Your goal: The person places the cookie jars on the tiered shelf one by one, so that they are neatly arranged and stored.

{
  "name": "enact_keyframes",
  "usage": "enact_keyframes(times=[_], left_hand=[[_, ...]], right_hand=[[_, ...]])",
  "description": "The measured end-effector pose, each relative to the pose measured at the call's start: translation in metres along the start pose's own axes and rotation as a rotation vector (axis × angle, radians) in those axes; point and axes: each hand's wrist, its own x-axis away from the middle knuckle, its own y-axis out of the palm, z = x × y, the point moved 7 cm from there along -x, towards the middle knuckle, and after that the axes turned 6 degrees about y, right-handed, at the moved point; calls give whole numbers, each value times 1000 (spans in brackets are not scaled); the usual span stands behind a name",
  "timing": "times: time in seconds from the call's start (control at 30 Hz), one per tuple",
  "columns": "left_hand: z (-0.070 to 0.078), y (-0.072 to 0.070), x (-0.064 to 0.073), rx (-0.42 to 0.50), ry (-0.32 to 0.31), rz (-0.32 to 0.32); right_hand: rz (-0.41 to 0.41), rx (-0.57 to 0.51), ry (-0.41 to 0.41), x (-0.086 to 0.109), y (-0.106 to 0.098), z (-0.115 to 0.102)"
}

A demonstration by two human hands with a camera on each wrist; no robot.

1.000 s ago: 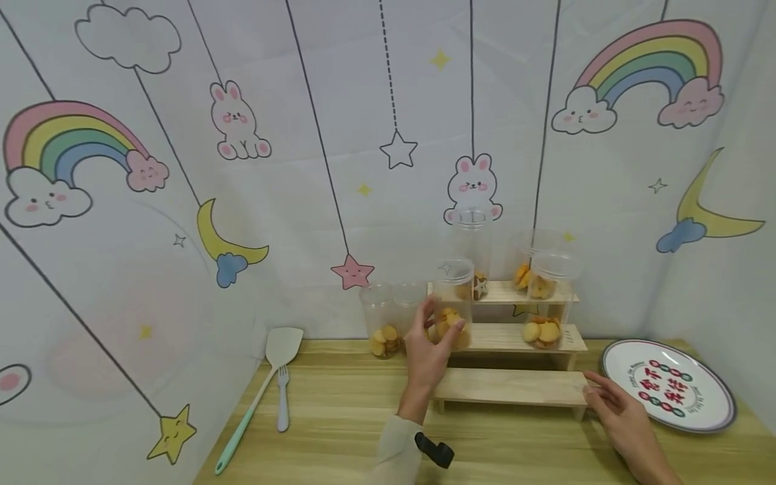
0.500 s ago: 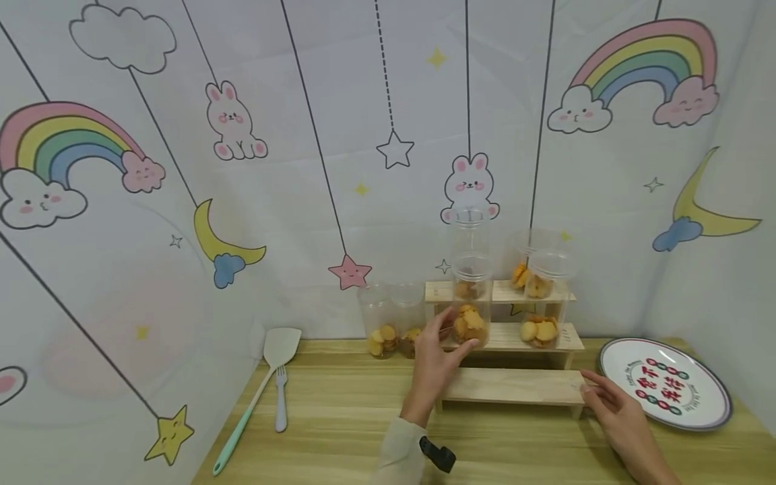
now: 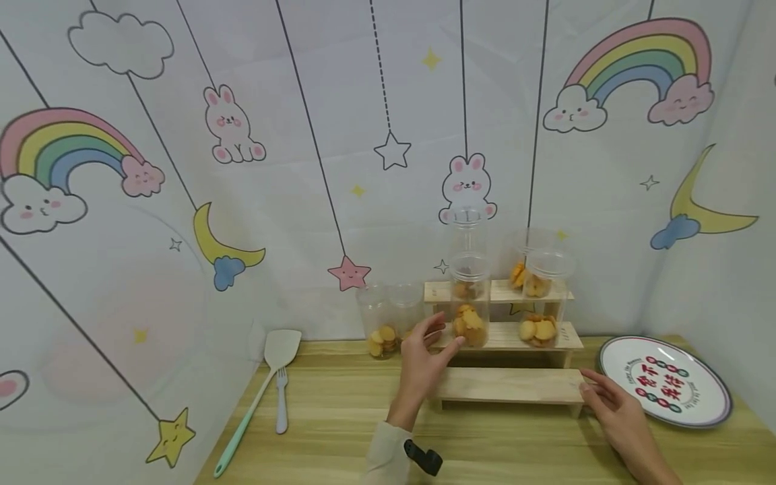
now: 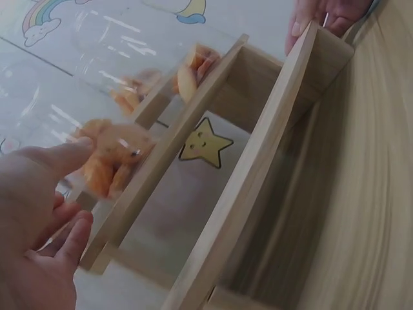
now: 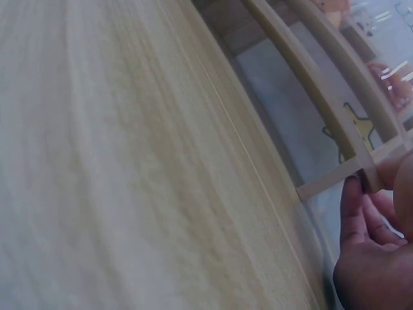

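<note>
A three-step wooden shelf (image 3: 509,385) stands on the table. On its middle step, to the left, a clear lidded jar of cookies (image 3: 469,327) stands upright. My left hand (image 3: 421,357) is beside that jar, its fingers spread and its thumb tip near the jar's base. In the left wrist view the thumb overlaps the jar's cookies (image 4: 110,158). My right hand (image 3: 618,411) holds the right end of the lowest step, thumb and fingers at the board's corner (image 5: 364,171). Another cookie jar (image 3: 539,330) occupies the middle step's right side.
Jars with cookies stand on the top step (image 3: 436,291). Left of the shelf are two more jars, one with round cookies (image 3: 382,341). A spatula (image 3: 245,424) and a fork (image 3: 281,404) lie at the left. A printed plate (image 3: 709,404) sits at the right.
My left hand set the cookie jar down at the left of the middle step, moving it rightward, then let go and drew slightly back left. My right hand stayed at the shelf's end.
</note>
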Motion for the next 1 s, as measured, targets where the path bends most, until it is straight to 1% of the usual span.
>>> enact_keyframes(times=[0.1,0.3,0.43,0.47,0.53,0.6,0.67,0.77,0.87,1.0], left_hand=[[-2,-17,-1,13,29,42],[-11,-60,-2,8,18,138],[-18,-94,-2,-49,54,222],[-21,-102,-2,-61,54,235],[-27,-116,-1,-94,43,265],[-33,-126,2,-121,17,289],[-39,-131,4,-146,-13,306],[-47,-133,7,-170,-40,331],[-56,-131,7,-172,-63,351],[-67,-124,6,-191,-106,365]], right_hand=[[-6,0,-4,0,-1,-1],[-34,8,34,0,0,1],[-32,14,43,0,1,2],[-31,14,44,-1,1,2],[-27,13,40,-1,0,3],[-21,7,32,-1,0,4],[-16,3,20,-1,-1,3],[-16,0,17,-1,-1,2],[-29,7,22,-1,0,2],[-40,4,17,-1,2,3]])
